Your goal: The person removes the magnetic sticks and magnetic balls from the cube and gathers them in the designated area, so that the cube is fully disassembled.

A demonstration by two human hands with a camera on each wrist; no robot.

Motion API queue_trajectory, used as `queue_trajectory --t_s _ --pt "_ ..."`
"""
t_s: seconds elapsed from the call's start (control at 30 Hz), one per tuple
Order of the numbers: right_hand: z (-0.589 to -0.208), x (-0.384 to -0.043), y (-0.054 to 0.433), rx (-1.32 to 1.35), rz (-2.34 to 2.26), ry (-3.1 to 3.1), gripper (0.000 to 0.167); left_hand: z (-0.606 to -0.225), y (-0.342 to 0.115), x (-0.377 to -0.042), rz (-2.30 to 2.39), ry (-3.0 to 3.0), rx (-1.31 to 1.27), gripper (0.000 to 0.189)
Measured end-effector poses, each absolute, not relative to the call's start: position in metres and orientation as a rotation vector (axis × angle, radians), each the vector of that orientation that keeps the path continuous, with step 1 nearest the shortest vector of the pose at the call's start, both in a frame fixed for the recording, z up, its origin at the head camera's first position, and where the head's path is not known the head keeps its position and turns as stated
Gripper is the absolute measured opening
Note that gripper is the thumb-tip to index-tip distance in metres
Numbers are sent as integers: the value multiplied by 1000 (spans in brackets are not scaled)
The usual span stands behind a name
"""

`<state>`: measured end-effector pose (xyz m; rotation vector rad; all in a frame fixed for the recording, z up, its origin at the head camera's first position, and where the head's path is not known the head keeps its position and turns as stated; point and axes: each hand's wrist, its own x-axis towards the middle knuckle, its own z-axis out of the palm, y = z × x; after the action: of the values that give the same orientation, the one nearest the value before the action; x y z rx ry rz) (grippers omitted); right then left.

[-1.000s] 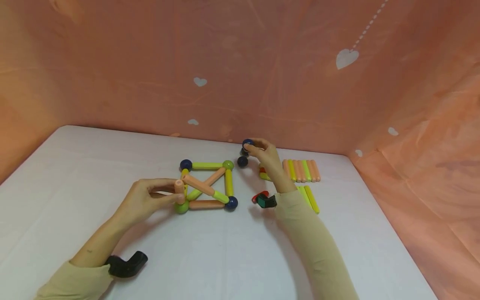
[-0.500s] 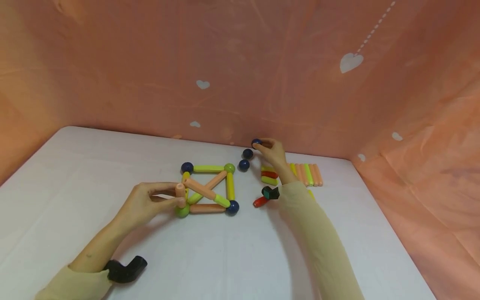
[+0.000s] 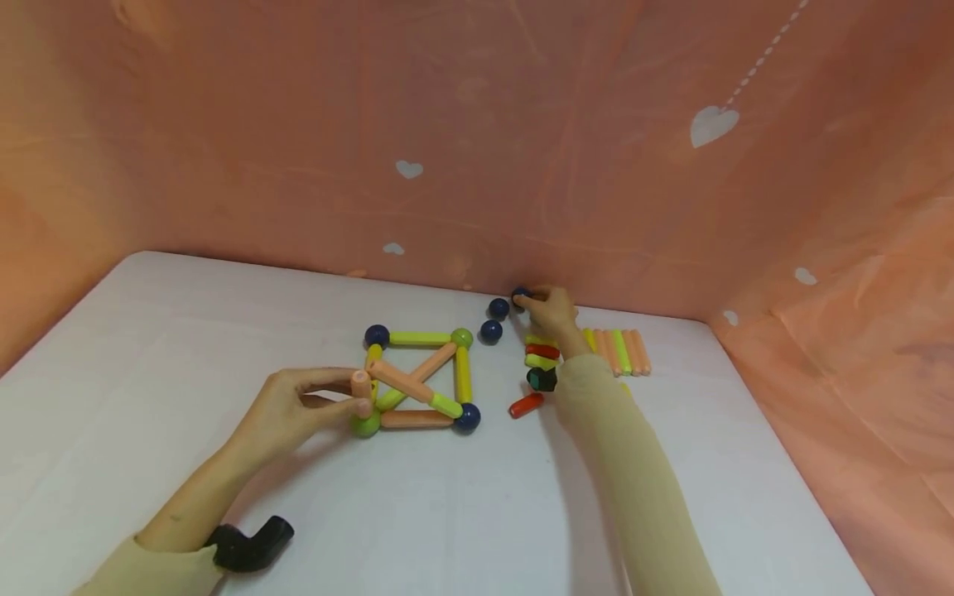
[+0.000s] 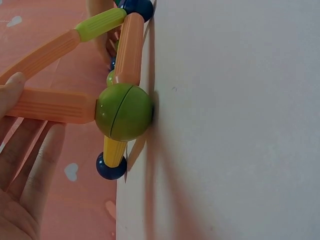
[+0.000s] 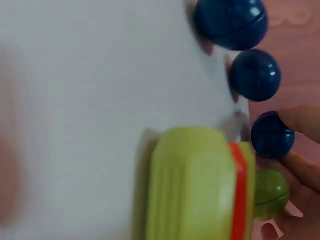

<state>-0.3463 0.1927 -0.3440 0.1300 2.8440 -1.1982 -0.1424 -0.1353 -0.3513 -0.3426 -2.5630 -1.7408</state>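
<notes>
Two hands gripping | left hand (image 3: pixel 286 411) pinches upright peach rod (image 3: pixel 361 384), its foot touching green corner ball (image 4: pixel 124 112) of frame (image 3: pixel 464 377) | right hand (image 3: pixel 554 314) pinches blue ball (image 5: pixel 272 136) near far edge of table (image 3: pixel 447 513); cannot tell if they touch | two loose blue balls (image 3: pixel 491 332) just beside, toward frame | red rod (image 3: pixel 526 406) right of frame

Head view looks forward and down over the table (image 3: pixel 447 513); close, sideways-turned wrist views share it.

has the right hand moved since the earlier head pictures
Yes. In the head view, the right hand, pinching a blue ball, has moved rightward across the picture, judged against the nearer loose blue ball.
</notes>
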Motion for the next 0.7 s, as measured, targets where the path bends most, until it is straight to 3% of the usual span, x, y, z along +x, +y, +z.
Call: queue_trajectory --t_s 0.43,0.57,0.7 --pt "-334 -338 195 101 -1300 2783 55 -347 -137 -141 -1748 -2565 -344 40" --pt "-323 -322 195 23 -1380 2861 49 -349 -136 -143 -1740 -2568 -358 40" --pt "-312 -297 192 -220 -1444 2895 39 -349 -135 -148 -1732 -2573 -373 40"
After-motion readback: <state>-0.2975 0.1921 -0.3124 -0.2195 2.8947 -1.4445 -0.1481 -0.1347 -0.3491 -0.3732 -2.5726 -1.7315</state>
